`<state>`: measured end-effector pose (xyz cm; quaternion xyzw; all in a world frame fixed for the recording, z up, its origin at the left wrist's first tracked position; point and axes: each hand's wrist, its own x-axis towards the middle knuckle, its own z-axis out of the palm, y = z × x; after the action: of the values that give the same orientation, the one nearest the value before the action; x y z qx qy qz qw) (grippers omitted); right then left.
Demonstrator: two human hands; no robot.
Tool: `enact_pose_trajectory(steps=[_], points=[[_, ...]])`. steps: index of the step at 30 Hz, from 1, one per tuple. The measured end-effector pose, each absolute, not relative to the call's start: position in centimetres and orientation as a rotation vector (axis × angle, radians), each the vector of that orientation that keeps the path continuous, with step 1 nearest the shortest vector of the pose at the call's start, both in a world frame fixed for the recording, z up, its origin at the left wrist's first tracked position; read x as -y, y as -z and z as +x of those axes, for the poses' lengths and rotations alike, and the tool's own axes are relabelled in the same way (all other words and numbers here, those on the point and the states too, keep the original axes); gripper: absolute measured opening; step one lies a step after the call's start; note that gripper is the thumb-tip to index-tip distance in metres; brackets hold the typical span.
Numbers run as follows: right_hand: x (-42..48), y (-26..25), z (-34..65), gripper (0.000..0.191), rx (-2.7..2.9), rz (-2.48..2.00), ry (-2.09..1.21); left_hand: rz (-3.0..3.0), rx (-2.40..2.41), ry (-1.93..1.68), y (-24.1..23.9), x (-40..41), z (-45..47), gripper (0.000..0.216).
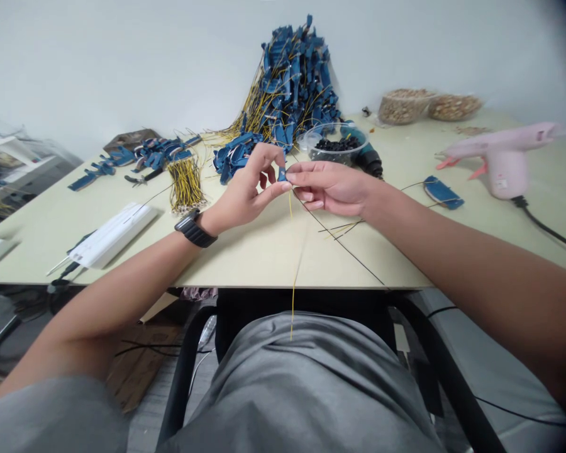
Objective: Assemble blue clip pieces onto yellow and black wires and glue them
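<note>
Over the table's middle, my left hand (259, 179) is closed in a pinch on a small blue piece (282, 173). My right hand (332, 187) meets it from the right, thumb and fingertips pressed together at the piece's edge. Whatever sits between those right fingertips is too small to make out. Below the hands a thin yellow wire (293, 296) hangs past the table edge toward my lap. A dark wire (342, 242) runs from the fingertips down to the right. Behind the hands stands a clear tub (306, 139) of small black parts (337, 150).
A tall heap of blue pieces with wires (297, 82) leans on the wall. Leftward lie a yellow wire bundle (186, 182), pliers (144, 178) and a white box (116, 234). Rightward are a pink glue gun (507, 157), a wired blue piece (442, 192) and loose wires (342, 229).
</note>
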<state>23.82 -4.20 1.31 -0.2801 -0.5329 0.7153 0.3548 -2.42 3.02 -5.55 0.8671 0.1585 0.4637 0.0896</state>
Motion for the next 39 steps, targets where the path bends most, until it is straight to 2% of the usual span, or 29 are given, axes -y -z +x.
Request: enact_pose_trajectory(steps=[4, 11, 20, 35, 39], points=[[4.1, -1.2, 24.1, 0.038, 1.516, -0.675, -1.756, 2.596, -0.433, -1.43, 5.9, -3.2, -2.5, 0.089], [4.1, -1.4, 24.8, 0.057, 1.761, -0.553, -1.59, 2.729, -0.388, -1.438, 5.3, -2.6, -3.6, 0.085], [4.2, -1.8, 25.1, 0.056, 1.82, -0.605, -1.561, 2.79, -0.332, -1.395, 4.9, -3.5, -3.9, 0.076], [4.1, -1.3, 23.5, 0.039, 1.449, -0.725, -1.776, 2.408, -0.376, -1.456, 7.0, -3.3, -1.2, 0.067], [3.9, -1.1, 23.6, 0.044, 1.471, -0.717, -1.777, 2.405, -0.428, -1.437, 7.3, -3.4, -1.2, 0.069]])
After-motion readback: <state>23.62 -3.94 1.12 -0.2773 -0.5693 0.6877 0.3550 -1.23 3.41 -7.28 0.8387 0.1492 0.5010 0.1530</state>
